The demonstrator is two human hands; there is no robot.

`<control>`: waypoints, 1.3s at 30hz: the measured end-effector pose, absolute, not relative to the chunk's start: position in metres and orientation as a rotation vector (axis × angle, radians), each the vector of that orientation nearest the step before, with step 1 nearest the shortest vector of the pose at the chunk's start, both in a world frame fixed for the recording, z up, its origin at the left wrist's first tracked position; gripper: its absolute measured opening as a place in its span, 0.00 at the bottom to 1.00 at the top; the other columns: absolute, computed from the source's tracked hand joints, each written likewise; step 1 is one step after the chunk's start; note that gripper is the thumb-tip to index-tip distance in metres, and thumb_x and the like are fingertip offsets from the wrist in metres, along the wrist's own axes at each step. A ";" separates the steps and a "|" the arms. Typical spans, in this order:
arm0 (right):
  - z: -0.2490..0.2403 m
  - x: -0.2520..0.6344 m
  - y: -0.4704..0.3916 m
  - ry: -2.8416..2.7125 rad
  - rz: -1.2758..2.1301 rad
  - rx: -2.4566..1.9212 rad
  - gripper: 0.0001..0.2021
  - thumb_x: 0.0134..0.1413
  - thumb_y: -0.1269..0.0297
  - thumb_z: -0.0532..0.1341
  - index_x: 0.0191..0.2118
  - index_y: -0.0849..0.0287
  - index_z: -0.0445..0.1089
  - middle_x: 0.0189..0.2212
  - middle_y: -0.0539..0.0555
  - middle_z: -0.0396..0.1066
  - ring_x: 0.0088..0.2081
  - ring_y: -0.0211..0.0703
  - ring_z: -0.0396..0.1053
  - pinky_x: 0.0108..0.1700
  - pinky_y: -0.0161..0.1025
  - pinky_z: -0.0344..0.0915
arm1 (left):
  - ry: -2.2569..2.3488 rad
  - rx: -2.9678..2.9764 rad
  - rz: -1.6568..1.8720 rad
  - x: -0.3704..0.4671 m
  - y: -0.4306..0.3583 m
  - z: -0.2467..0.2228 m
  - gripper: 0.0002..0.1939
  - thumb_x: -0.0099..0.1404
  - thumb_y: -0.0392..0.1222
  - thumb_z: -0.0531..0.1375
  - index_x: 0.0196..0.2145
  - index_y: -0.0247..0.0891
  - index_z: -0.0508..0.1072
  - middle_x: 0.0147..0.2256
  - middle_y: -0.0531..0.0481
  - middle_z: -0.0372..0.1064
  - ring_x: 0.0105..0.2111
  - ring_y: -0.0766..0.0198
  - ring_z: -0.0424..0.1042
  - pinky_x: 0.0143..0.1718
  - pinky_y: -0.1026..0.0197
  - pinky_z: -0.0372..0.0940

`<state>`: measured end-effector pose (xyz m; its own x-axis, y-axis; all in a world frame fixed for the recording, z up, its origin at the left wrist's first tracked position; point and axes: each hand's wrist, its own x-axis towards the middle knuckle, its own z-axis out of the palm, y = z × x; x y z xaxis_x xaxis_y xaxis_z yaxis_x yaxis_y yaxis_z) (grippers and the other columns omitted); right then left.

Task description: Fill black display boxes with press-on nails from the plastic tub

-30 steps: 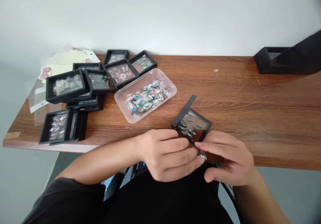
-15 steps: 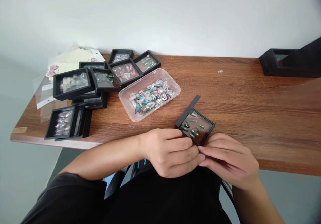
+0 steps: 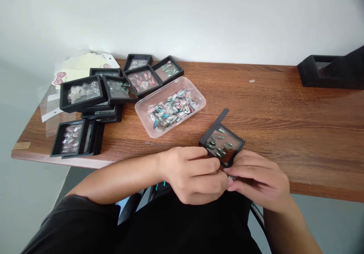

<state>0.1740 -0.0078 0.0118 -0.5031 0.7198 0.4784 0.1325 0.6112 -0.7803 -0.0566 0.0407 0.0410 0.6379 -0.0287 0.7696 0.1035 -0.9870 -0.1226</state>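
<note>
Near the table's front edge, my left hand (image 3: 196, 176) is closed with curled fingers, its tips meeting those of my right hand (image 3: 260, 180). A small green press-on nail (image 3: 232, 177) shows between the pinched thumb and finger of my right hand; a left fingertip touches it. What else the left fingers grip is hidden. Just beyond both hands lies a black display frame (image 3: 240, 145) with a clear film, several dark green press-on nails (image 3: 219, 150) showing in it. A black strip (image 3: 214, 127) extends along its left side. My left fingers cover its near left edge.
A clear plastic tub (image 3: 142, 122) of mixed press-on nails stands left of centre. Black display frames (image 3: 81, 94) are stacked farther left, beside printed cards (image 3: 82, 66). One clear nail (image 3: 251, 81) lies towards the wall. Another black frame (image 3: 308, 73) sits back right.
The fingertips have shifted slightly, and the green press-on nail now shows between them. My right hand has drawn in a little to the left. The display frame stays in place.
</note>
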 end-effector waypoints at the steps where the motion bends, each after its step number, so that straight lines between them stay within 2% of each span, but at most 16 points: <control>1: 0.012 0.174 -0.008 -1.985 0.886 -0.680 0.14 0.53 0.72 0.71 0.47 0.61 0.75 0.32 0.53 0.76 0.33 0.39 0.71 0.38 0.42 0.71 | -0.072 -2.705 -1.270 -0.057 0.040 0.041 0.07 0.61 0.39 0.67 0.25 0.47 0.82 0.30 0.63 0.76 0.28 0.71 0.75 0.19 0.65 0.66; 5: 0.015 0.180 -0.007 -2.000 0.901 -0.711 0.13 0.52 0.72 0.71 0.45 0.60 0.75 0.32 0.53 0.76 0.33 0.40 0.72 0.37 0.42 0.71 | -0.056 -2.699 -1.240 -0.058 0.039 0.042 0.05 0.61 0.39 0.68 0.28 0.49 0.82 0.31 0.63 0.76 0.28 0.71 0.74 0.20 0.65 0.66; 10: 0.021 0.207 0.009 -1.953 0.714 -0.954 0.16 0.50 0.76 0.71 0.45 0.56 0.77 0.29 0.49 0.74 0.30 0.37 0.69 0.34 0.39 0.66 | -0.012 -2.784 -1.131 -0.059 0.038 0.043 0.02 0.60 0.40 0.69 0.33 0.43 0.83 0.30 0.59 0.76 0.29 0.70 0.75 0.22 0.65 0.68; 14: 0.015 0.218 0.022 -1.913 0.558 -1.200 0.10 0.51 0.73 0.71 0.40 0.53 0.78 0.28 0.47 0.74 0.29 0.34 0.67 0.33 0.37 0.63 | 0.027 -2.887 -0.964 -0.057 0.037 0.042 0.02 0.63 0.38 0.67 0.33 0.39 0.81 0.28 0.55 0.76 0.28 0.69 0.75 0.25 0.65 0.69; 20: 0.003 0.207 0.025 -2.019 0.548 -1.315 0.04 0.56 0.66 0.69 0.38 0.55 0.78 0.24 0.47 0.70 0.27 0.33 0.64 0.33 0.36 0.63 | -0.055 -2.934 -0.811 -0.057 0.035 0.039 0.03 0.67 0.38 0.63 0.35 0.37 0.78 0.30 0.50 0.76 0.31 0.68 0.74 0.31 0.64 0.70; 28: 0.003 0.193 0.027 -2.027 0.551 -1.450 0.07 0.60 0.59 0.66 0.39 0.55 0.80 0.22 0.46 0.64 0.26 0.34 0.61 0.31 0.36 0.59 | -0.238 -2.968 -0.699 -0.056 0.037 0.037 0.05 0.69 0.34 0.60 0.40 0.36 0.77 0.38 0.45 0.79 0.39 0.65 0.77 0.36 0.65 0.71; 33: 0.000 0.190 0.023 -1.967 0.509 -1.457 0.09 0.59 0.58 0.67 0.40 0.57 0.79 0.22 0.46 0.64 0.26 0.33 0.62 0.32 0.36 0.60 | -0.316 -2.994 -0.663 -0.056 0.037 0.036 0.06 0.69 0.32 0.59 0.41 0.35 0.76 0.38 0.44 0.79 0.40 0.64 0.77 0.37 0.64 0.71; 39: -0.002 0.197 0.021 -1.985 0.615 -1.379 0.09 0.59 0.61 0.66 0.43 0.56 0.79 0.23 0.47 0.64 0.27 0.35 0.62 0.33 0.37 0.62 | -0.326 -2.959 -0.645 -0.059 0.038 0.037 0.05 0.69 0.33 0.59 0.41 0.36 0.75 0.37 0.46 0.78 0.39 0.65 0.77 0.36 0.65 0.70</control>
